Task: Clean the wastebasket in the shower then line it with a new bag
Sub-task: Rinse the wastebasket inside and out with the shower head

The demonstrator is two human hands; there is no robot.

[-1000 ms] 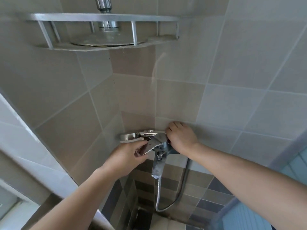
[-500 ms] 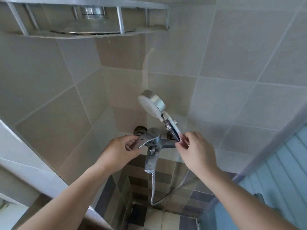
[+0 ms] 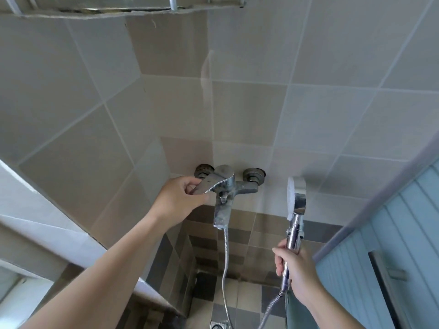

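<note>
A chrome shower mixer tap (image 3: 225, 186) is fixed to the tiled wall at the middle. My left hand (image 3: 178, 198) grips its flat lever handle (image 3: 209, 184) from the left. My right hand (image 3: 297, 271) holds the chrome hand shower (image 3: 295, 210) by its handle, upright, with the white spray face turned left toward the tap. A metal hose (image 3: 225, 269) hangs from the tap's spout down to the floor and loops back up to the hand shower. A grey-green edge (image 3: 291, 312) under my right wrist may be the wastebasket; I cannot tell.
A metal corner shelf (image 3: 118, 8) hangs overhead at the top left. A glass shower screen (image 3: 392, 233) with a handle stands to the right. A floor drain (image 3: 218, 325) sits in the chequered tiles below. A white ledge (image 3: 47, 224) runs along the left.
My right hand lifted the hand shower off the tap and carried it down to the right, now held upright. My left hand stayed on the lever. The view tilted down slightly.
</note>
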